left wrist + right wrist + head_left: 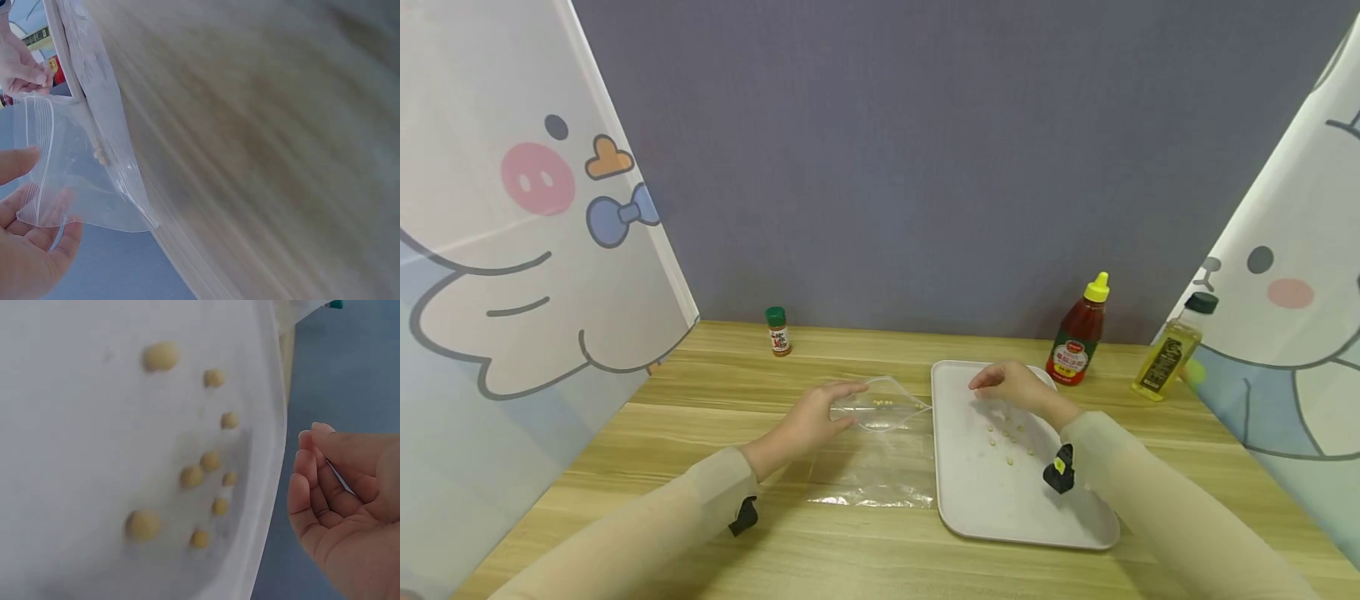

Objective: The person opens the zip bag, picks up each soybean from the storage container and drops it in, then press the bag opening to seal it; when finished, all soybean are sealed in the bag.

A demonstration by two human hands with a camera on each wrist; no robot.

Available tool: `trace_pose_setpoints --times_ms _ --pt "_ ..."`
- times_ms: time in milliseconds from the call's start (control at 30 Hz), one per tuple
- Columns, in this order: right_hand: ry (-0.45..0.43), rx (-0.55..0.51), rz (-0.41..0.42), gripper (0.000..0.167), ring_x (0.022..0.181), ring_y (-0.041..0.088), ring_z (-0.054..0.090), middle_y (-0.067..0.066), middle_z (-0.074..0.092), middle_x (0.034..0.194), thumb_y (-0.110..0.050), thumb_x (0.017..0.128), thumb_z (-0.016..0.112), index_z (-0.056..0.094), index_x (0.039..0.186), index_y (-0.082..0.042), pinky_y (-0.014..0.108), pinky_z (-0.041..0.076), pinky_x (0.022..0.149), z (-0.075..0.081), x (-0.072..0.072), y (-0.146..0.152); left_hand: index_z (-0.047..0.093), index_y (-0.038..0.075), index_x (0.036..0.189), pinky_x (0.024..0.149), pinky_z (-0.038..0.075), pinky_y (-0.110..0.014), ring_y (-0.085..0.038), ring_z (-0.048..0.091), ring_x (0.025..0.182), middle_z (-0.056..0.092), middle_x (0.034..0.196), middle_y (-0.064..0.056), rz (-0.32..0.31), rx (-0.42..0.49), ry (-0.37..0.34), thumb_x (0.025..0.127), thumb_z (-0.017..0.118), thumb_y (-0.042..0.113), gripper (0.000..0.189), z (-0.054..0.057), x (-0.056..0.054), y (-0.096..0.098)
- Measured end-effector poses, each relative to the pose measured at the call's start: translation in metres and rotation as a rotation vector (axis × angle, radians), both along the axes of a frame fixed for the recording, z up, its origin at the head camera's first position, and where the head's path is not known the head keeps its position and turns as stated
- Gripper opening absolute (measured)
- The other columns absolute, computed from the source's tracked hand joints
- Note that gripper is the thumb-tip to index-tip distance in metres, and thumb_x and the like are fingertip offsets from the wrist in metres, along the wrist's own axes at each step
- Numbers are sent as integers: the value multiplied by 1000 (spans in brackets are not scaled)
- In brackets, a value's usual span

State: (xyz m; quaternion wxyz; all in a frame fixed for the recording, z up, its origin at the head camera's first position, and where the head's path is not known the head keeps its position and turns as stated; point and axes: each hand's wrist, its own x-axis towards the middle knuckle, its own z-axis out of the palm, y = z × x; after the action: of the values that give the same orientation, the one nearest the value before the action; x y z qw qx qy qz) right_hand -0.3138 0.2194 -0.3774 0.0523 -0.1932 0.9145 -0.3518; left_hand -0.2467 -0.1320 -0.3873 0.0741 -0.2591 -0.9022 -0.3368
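Lining the far left: cartoon-print panel [512, 325], meeting a grey wall [887, 167] at the back of the wood table [662, 467]. Small shaker [779, 335], green cap, upright near the table's back edge.

Left hand [808, 421] next, beige sleeve [692, 504], black strap [743, 517] at the wrist. Thumb and fingers apart, curved round the mouth of a clear zip bag [872, 475], thumb on one side, fingers on the other. Mouth gapes at the far end, body lies flat toward the person. A few pale balls [883, 402] show through the film, just inside the mouth.

White tray [973, 508] sits to the right; bag mouth's right corner reaches its left rim. Loose balls [192, 477] scattered on the tray floor, nine visible in the right wrist view, two close together.

Right hand [1018, 388] is above the tray's far part, thumb meeting fingertips; can't tell if a ball is pinched between them.

Red sauce bottle [1075, 342], yellow cap, stands by the tray's far right corner. Oil bottle [1167, 358], dark green cap, further right. Second cartoon-print panel [1292, 367] closes the right side.
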Motion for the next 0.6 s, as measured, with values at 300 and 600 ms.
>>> trace_pose_setpoints --times_ms 300,600 --pt "-14 -92 8 22 91 13 65 8 73 102 -17 90 69 72 106 -2 33 56 83 16 3 -19 57 10 133 101 50 -47 -34 61 116 57 138 -11 2 5 -13 81 74 3 55 0 -1 1" --pt "-50 -214 49 26 95 16 67 11 73 105 -18 90 69 70 110 -1 43 55 90 32 13 -48 57 8 133 99 51 -47 -33 62 114 57 136 -13 -4 -5 3 79 75 1 56 1 -1 4"
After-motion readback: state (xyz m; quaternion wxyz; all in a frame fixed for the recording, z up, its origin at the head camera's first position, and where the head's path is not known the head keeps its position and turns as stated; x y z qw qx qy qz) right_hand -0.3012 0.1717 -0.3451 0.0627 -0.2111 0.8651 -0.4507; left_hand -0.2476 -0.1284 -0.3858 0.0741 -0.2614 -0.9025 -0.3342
